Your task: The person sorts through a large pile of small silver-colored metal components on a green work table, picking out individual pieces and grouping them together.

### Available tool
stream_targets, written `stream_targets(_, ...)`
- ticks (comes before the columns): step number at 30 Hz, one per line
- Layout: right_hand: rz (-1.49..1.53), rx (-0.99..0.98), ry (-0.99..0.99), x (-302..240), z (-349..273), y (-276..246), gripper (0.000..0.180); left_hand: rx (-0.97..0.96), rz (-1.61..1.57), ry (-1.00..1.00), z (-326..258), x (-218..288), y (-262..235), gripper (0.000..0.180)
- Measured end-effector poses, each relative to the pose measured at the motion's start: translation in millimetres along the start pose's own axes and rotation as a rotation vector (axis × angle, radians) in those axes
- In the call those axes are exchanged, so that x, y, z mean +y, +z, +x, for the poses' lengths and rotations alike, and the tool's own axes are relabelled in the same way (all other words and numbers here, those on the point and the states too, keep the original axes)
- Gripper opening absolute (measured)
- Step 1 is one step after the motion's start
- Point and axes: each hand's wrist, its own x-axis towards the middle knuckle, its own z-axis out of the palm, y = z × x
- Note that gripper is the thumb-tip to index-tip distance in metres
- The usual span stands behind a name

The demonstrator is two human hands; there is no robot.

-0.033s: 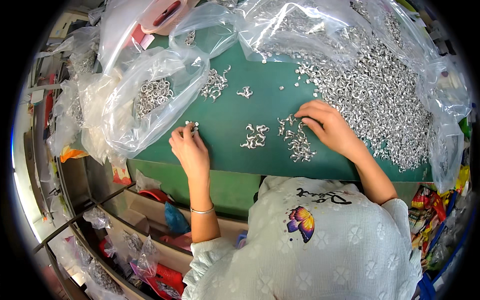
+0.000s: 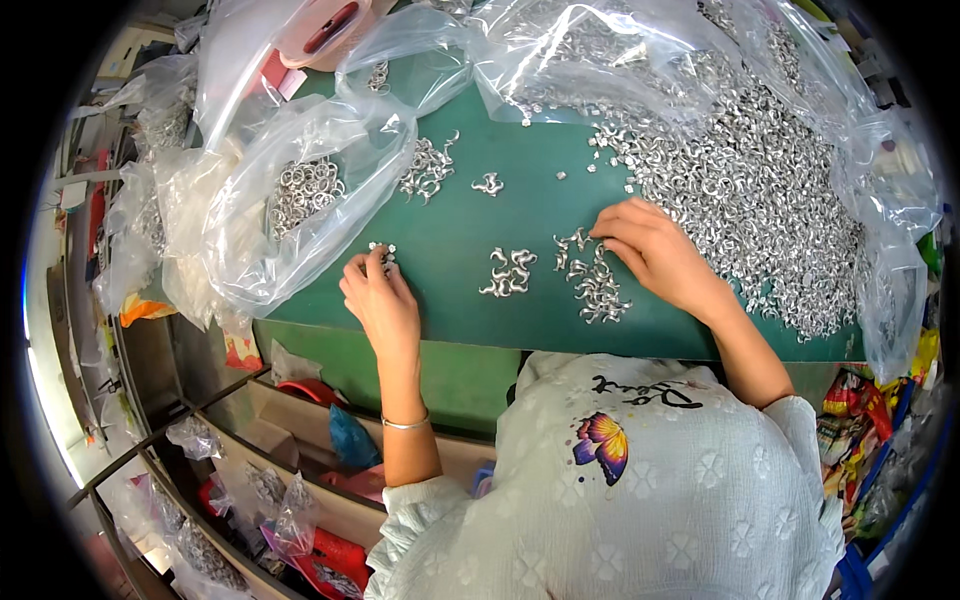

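Note:
My left hand [image 2: 382,303] rests on the green tabletop, fingers curled with the tips against small silvery metal pieces [image 2: 388,262]. The fingers partly hide what they hold. On the other side, my right hand [image 2: 655,255] pinches with thumb and forefinger at the upper edge of a loose cluster of curved silvery metal pieces [image 2: 602,292]. What lies between those fingertips is too small to make out. Between the hands sits another group of curved pieces [image 2: 510,272]. Farther back are a tiny group [image 2: 488,184] and a bigger one [image 2: 428,168].
A large heap of silvery pieces [image 2: 760,190] spreads over the right of the green table [image 2: 460,230], edged by clear plastic. An open plastic bag with metal rings [image 2: 307,190] lies at left. A pink container [image 2: 325,40] stands behind. Below are drawers holding bagged parts.
The thumb of my right hand has drawn closer to its forefinger at the cluster's edge. My left hand stays almost in place.

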Motion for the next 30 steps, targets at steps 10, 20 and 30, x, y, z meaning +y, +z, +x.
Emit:
stream_targets(10, -0.728, 0.222, -0.045, 38.8, 23.0, -6.6, 0.030, -0.380, -0.597, 0.494, 7.7, 110.0, 16.1, 0.033)
stream_targets(20, -0.619, 0.295, 0.061, 31.3, -14.1, -40.8, 0.019, -0.632, -0.691, 0.594, -1.3, 115.4, 9.1, 0.040)
stream_targets(30, -0.150, 0.130, -0.108, 2.6, -10.1, 0.8, 0.023, -0.381, -0.425, 0.400, -7.4, 89.2, -3.2, 0.032)
